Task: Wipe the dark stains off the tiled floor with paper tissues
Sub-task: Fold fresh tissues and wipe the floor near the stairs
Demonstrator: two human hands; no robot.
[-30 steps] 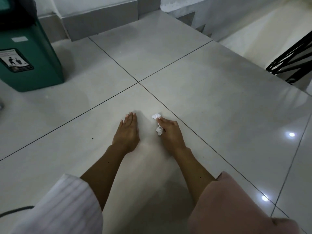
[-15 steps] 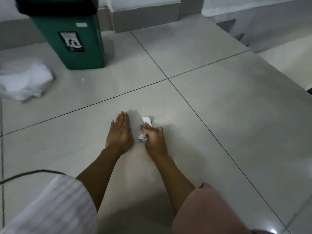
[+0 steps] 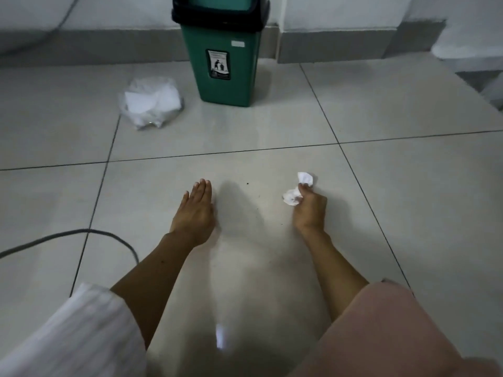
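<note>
Left hand (image 3: 194,213), centre-left of frame: fingers straight and together, thumb a bit out to the side, palm flat down on the tiled floor (image 3: 408,186). Holds nothing.

Right hand (image 3: 310,210), centre-right: fingers curled tight w/ thumb round a crumpled white paper tissue (image 3: 295,191). Tissue sticks out above the knuckles and to the left of the fist; whether it touches the tile can't be told. Hands well apart, approx. level w/ each other.

Between them, on the same big pale tile: a few small dark specks, one (image 3: 247,183) just above the left hand's shadow, others fainter lower down toward the right hand.

Floor = large glossy light-grey tiles w/ thin dark grout lines; a bright reflection near bottom centre. Green bin (image 3: 224,63) w/ black lid and a white sticker stands top centre, against a grey skirting and white wall. Left of it, upper left, a clear plastic pack of white tissues (image 3: 152,104) lies on the floor, near the bin but not touching. Grey cable (image 3: 81,233) curves in from the left edge, lower left. Bottom left a white striped sleeve (image 3: 76,336); bottom right pink fabric (image 3: 386,336).
</note>
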